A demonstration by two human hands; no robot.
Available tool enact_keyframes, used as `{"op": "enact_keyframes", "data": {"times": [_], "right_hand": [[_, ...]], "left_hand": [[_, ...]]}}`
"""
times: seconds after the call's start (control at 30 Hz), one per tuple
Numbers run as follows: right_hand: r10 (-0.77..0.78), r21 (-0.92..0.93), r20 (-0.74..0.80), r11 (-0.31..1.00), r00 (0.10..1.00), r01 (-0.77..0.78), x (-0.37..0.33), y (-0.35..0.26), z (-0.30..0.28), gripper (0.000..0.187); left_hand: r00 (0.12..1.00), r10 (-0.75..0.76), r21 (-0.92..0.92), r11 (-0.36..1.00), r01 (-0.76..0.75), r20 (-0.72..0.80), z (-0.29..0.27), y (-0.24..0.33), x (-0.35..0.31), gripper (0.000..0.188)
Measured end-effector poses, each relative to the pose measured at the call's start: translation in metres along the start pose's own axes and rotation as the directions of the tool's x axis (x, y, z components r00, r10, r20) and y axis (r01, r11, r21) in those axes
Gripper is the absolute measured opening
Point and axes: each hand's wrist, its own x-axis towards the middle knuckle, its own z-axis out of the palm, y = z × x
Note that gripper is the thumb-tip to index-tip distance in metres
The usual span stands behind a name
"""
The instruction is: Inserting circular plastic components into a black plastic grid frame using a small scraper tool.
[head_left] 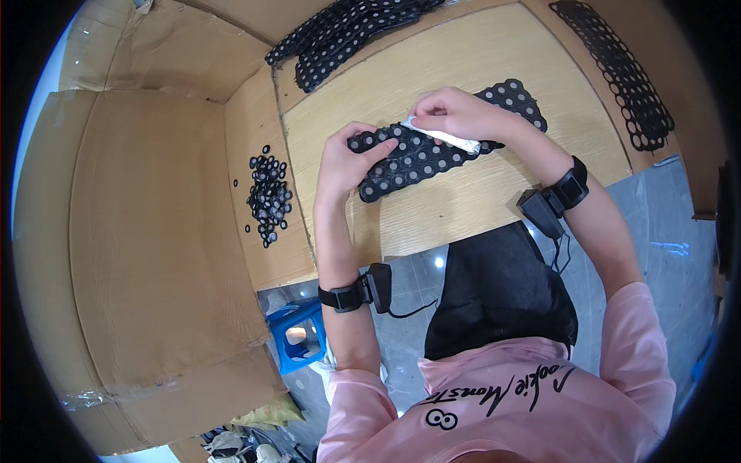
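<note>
A black strip [417, 160] with scalloped edges and rows of round grey discs lies slantwise on the wooden board. My left hand [349, 158] grips its left end, thumb on top and fingers at the far edge. Above the strip's middle, my right hand [461, 116] is closed around a slim white tube [455, 142], its narrow end angled toward the strip's far edge near my left fingers. What comes out of the tube, if anything, is too small to see. My right wrist and hand cover part of the strip's right half.
Small black rings with pale centres [268, 197] lie in a loose pile left of the board [324, 116]. Similar disc-filled strips [347, 35] are stacked at the far left. An open-holed black strip [617, 73] lies far right. Cardboard walls [162, 231] rise at the left; a blue stool [297, 339] stands below.
</note>
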Motion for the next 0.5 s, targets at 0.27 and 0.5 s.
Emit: {"op": "enact_keyframes", "data": {"times": [0.27,0.5], "right_hand": [[-0.022,0.044,-0.011,0.999,1.000,0.022,0.003,0.003,0.003,0.032],[-0.110,-0.085,-0.074,0.991,0.991,0.104,-0.004,-0.002,0.009,0.031]], "left_hand": [[0.986,0.042,-0.007,0.999,-0.044,-0.158,0.018,-0.021,0.005,0.023],[0.957,0.121,0.070,0.992,-0.106,-0.264,0.031,-0.019,-0.004,0.018]]}}
